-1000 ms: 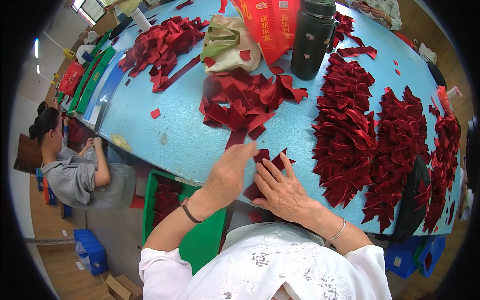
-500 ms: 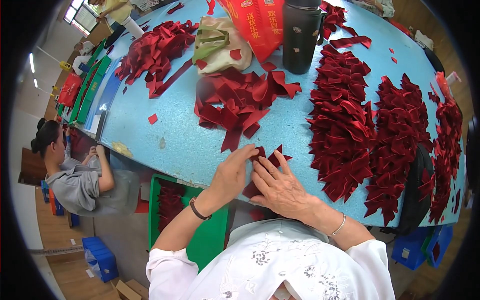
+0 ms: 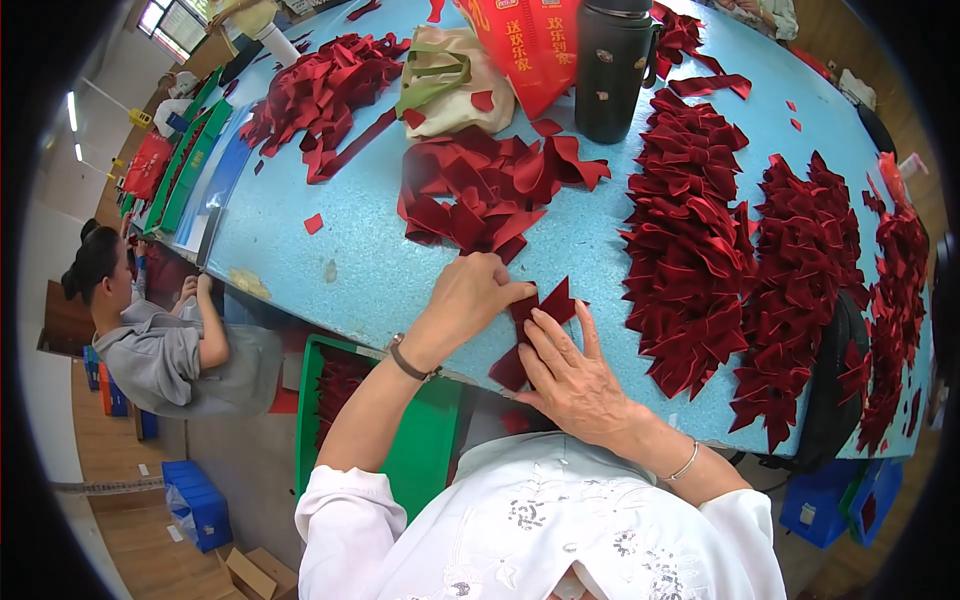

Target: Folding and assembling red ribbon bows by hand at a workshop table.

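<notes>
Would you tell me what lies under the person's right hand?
A dark red ribbon piece lies under the right hand, on the blue table; its notched ends stick out. Its middle is covered by the palm.

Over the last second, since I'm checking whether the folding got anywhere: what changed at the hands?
Very little. The left hand kept pinching the dark red ribbon piece at the table edge, and the right hand stayed flat on it, fingers spread; neither let go. The ribbon's notched ends show a bit more now. The loose ribbon heap, the finished bows and the black flask stayed put.
</notes>
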A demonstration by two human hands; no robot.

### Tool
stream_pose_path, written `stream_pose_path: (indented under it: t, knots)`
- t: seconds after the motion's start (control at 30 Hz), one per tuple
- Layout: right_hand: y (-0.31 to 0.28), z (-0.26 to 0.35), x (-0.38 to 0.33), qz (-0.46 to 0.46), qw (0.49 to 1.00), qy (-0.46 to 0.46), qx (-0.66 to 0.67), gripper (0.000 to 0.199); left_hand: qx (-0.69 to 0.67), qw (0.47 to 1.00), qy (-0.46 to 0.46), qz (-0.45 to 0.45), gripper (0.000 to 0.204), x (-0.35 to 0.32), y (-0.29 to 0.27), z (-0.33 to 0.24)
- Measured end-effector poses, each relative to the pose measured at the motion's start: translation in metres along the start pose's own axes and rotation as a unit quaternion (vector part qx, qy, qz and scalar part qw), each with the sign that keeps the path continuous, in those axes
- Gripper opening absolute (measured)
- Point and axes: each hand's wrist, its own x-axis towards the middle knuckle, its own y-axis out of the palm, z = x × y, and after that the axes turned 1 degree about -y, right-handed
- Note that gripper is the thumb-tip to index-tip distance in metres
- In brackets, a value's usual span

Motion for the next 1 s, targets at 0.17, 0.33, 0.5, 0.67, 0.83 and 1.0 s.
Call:
stream_pose_path:
  t: [0.17,0.33,0.5,0.67,0.83,1.0]
  knots:
    - [0.000,-0.001,-0.005,-0.025,1.000,-0.007,0.001,0.051,-0.047,0.998,0.021,0.045,0.024,0.006,-0.001,0.005]
    - [-0.001,-0.006,-0.004,-0.045,0.999,0.012,0.022,0.049,-0.202,0.977,0.038,0.054,0.015,0.009,0.010,0.015]
    - [0.002,-0.008,0.000,-0.039,0.998,0.027,0.031,0.048,-0.238,0.968,0.059,0.058,0.032,0.010,0.011,0.011]
    - [0.001,-0.007,0.007,-0.021,0.999,0.027,0.033,0.047,-0.213,0.971,0.107,0.032,0.042,0.009,0.012,0.013]
    - [-0.001,-0.009,0.013,0.004,1.000,0.018,0.019,0.047,-0.212,0.969,0.124,0.029,0.046,0.006,0.011,0.013]
    - [0.000,-0.010,0.020,0.014,0.999,0.015,0.050,0.050,-0.207,0.964,0.169,0.010,0.048,0.004,0.014,0.018]
